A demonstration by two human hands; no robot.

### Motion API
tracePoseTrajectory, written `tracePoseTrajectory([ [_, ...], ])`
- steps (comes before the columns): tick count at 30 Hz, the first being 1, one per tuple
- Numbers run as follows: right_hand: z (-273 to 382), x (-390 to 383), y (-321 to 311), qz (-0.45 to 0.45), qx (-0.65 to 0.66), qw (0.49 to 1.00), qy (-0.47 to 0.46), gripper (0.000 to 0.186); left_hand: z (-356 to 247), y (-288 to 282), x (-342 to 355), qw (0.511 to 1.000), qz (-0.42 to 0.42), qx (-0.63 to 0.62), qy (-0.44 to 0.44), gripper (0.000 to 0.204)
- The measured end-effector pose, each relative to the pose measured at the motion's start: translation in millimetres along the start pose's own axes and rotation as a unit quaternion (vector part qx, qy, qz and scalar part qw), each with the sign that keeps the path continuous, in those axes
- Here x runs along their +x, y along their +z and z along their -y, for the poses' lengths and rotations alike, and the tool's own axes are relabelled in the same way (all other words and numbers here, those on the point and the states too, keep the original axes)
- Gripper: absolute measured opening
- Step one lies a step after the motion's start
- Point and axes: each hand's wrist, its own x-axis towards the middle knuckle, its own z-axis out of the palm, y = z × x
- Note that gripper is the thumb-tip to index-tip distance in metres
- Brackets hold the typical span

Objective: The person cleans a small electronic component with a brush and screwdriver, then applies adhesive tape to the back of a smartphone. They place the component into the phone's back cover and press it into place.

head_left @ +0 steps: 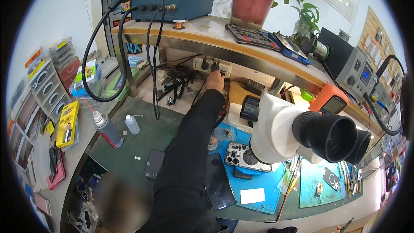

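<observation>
My left hand (214,81) reaches in under the shelf on a dark-sleeved forearm, fingers closed round a black plug (214,67) at a wall power strip (225,70). Tangled black cables (177,77) lie to its left. A thin tool (347,223) shows at the lower right edge, with what looks like a sliver of my right hand (338,230) at it; those fingers are too cropped to read. Right of my forearm, an opened phone (241,155) sits on blue mats under a white microscope (276,129), and a dark screen (217,183) lies beside my sleeve.
The shelf (198,30) holds a blue-grey station, plants, trays and a soldering unit (358,73). A spray can (105,127) and small bottle (131,124) stand on the green mat (112,159). Cases and drawers (45,86) crowd the left. A blurred patch covers the lower left.
</observation>
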Motion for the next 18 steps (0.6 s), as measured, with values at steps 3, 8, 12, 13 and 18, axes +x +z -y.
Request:
tracePoseTrajectory([
  [3,-8,-2,1,-0.002,0.008,1.000,0.025,0.030,-3,3,3,0.999,0.018,0.012,-0.027,0.037],
  [8,-15,0,0,0.010,0.019,1.000,-0.011,0.033,-3,9,27,0.995,0.030,0.091,0.025,0.026],
  [12,-67,13,-30,-0.007,0.086,0.996,-0.024,0.033,-7,32,30,0.978,0.083,0.133,0.137,0.024],
  [13,-45,6,-12,-0.040,0.068,0.997,0.018,0.031,8,33,32,0.972,0.096,0.151,0.154,0.023],
  [18,-49,11,-19,-0.026,0.056,0.998,-0.001,0.035,83,-3,73,0.950,0.120,0.234,0.169,0.020],
])
